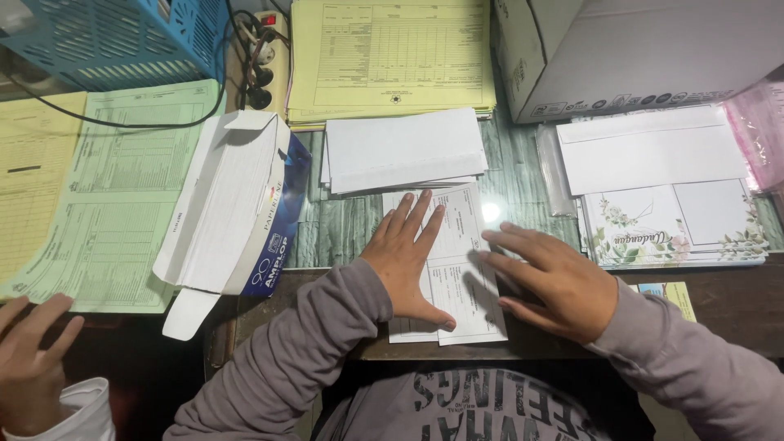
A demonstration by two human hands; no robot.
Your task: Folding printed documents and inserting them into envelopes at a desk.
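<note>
We see both hands flat on a printed paper slip [457, 269] that lies at the near edge of the tabletop [343, 229], right in front of the person. The left hand [406, 260] lies palm down on the slip's left half, fingers spread and pointing toward the far edge, thumb stretched along its lower part; we judge this pins the sheet so it cannot slide. The right hand [549, 282] comes in from the right side, fingers together and nearly straight, their tips on the slip's right edge, as if pressing or smoothing it. Neither grip closes on anything: both are apart and flat, only pressing on the paper.

Just beyond the slip, toward the middle of the tabletop, sits a stack of white envelopes [404, 151], one corner overlapping the slip's far end, so it is within easy reach. To the left an opened envelope box [237, 204] lies on its side with its flap toward the near edge, mouth turned for drawing envelopes out. Behind the stack, at the far edge, rest yellow forms [392, 57]; green forms [122, 196] cover the left side. At the right are a plain white envelope [649, 151] and floral cards [678, 224], below a large cardboard box [621, 49].

At the near left corner another person's hand [33, 359] rests, in a white sleeve, apart from this work.
</note>
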